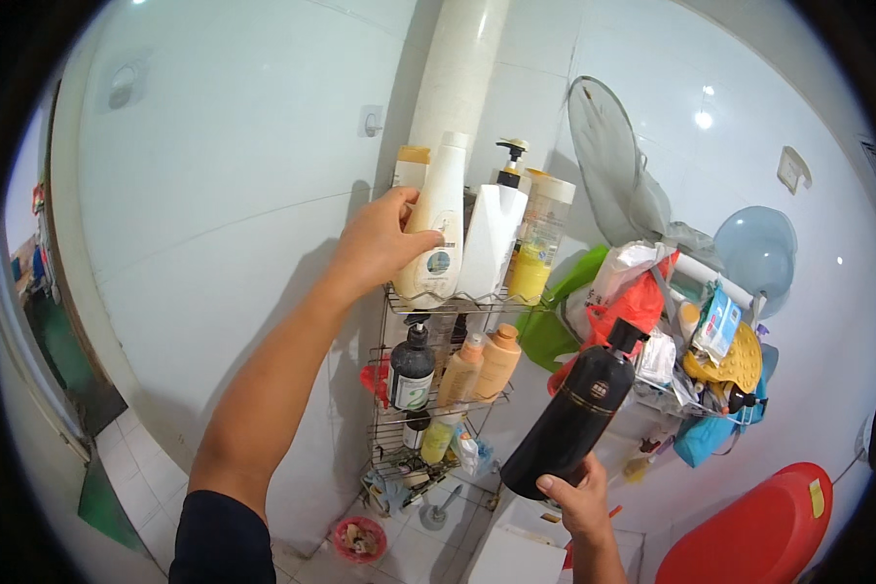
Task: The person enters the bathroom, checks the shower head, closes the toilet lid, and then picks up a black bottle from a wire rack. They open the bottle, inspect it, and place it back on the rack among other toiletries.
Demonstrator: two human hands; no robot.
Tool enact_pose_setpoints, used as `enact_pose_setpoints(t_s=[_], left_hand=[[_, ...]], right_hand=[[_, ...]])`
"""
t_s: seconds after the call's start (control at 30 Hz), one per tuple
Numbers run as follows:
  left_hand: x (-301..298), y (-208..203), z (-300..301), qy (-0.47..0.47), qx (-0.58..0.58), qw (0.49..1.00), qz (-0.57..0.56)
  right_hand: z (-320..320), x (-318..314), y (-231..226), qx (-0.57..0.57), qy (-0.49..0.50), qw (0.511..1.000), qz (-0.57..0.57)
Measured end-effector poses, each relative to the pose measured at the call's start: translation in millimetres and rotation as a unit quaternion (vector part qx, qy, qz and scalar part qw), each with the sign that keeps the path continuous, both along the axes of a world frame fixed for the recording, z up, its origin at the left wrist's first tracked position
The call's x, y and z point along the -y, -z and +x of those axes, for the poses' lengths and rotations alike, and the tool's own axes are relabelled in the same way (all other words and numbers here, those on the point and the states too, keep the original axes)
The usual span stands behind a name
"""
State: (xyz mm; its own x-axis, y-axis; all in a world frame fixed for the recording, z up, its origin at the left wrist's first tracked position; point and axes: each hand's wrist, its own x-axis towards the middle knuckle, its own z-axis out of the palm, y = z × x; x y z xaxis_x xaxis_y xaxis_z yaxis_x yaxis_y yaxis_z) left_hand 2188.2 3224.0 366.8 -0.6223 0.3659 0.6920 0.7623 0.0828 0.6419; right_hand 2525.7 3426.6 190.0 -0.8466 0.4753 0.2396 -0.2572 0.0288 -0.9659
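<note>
My left hand (384, 243) is closed round a cream-white bottle (436, 248) with a white cap, at the left end of the top shelf of a wire rack (438, 304). The bottle leans slightly and its base is at the shelf's front edge. Beside it stand a white pump bottle (493, 238) with a black and white pump head and a clear bottle with yellow contents (535, 263). A yellow-topped box (412, 167) shows behind my left hand. Lower right, my right hand (579, 496) grips a tilted black bottle (574, 419) near its base, off the rack.
Lower shelves carry a black pump bottle (412, 370) and orange bottles (497, 362). To the right hangs a crowded basket with a red bag (633, 302) and yellow slipper (730, 358). A red tub (749, 530) and a pink basin (359, 538) sit low down.
</note>
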Motion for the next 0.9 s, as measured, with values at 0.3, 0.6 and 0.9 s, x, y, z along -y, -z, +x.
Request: enact_pose_setpoints(t_s=[0.3, 0.6, 0.9], left_hand=[[-14.1, -1.0, 6.1, -0.047, 0.006, 0.999, 0.010], [-12.8, -5.4, 15.7, -0.010, -0.011, 0.999, 0.030], [1.8, -41.9, 25.9, -0.003, -0.040, 0.991, 0.127]], right_hand=[[7.3, -15.7, 4.6, -0.029, 0.016, 0.999, 0.005], [22.6, -40.5, 8.6, -0.025, 0.012, 1.000, -0.004], [44.0, -68.6, 5.4, -0.023, -0.007, 1.000, -0.017]])
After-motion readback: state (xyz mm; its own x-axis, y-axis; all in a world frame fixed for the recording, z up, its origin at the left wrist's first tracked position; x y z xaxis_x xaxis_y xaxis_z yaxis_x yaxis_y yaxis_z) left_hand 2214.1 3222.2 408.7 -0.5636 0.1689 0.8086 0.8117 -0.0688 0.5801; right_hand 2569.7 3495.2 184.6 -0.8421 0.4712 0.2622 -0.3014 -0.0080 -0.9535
